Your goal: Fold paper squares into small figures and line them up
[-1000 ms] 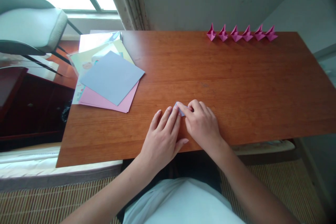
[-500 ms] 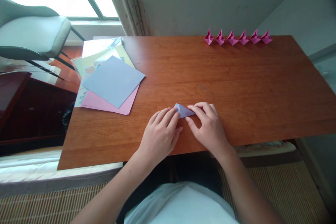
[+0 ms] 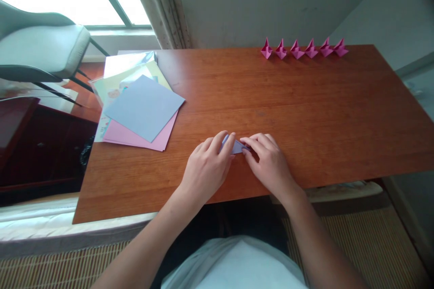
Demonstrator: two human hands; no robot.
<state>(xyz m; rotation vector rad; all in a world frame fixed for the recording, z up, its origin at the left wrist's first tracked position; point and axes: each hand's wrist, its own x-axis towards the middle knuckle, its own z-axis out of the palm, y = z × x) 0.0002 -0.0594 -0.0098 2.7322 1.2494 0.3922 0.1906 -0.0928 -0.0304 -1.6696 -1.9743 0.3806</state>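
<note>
A small folded piece of blue paper (image 3: 237, 146) lies near the front edge of the wooden table (image 3: 305, 113). My left hand (image 3: 206, 169) pinches its left end with curled fingers. On its right end, the fingers of my right hand (image 3: 269, 165) are pressed together. Most of the folded paper is hidden between the two hands.
A stack of paper sheets sits at the table's left, a blue sheet (image 3: 144, 106) on top of a pink sheet (image 3: 135, 135). Several pink folded paper figures (image 3: 303, 48) stand in a row along the far right edge. A grey chair (image 3: 40, 47) stands by the window.
My hands have closed in on the blue paper, which now shows less than half a second ago. The left fingers have moved up over its left end.
</note>
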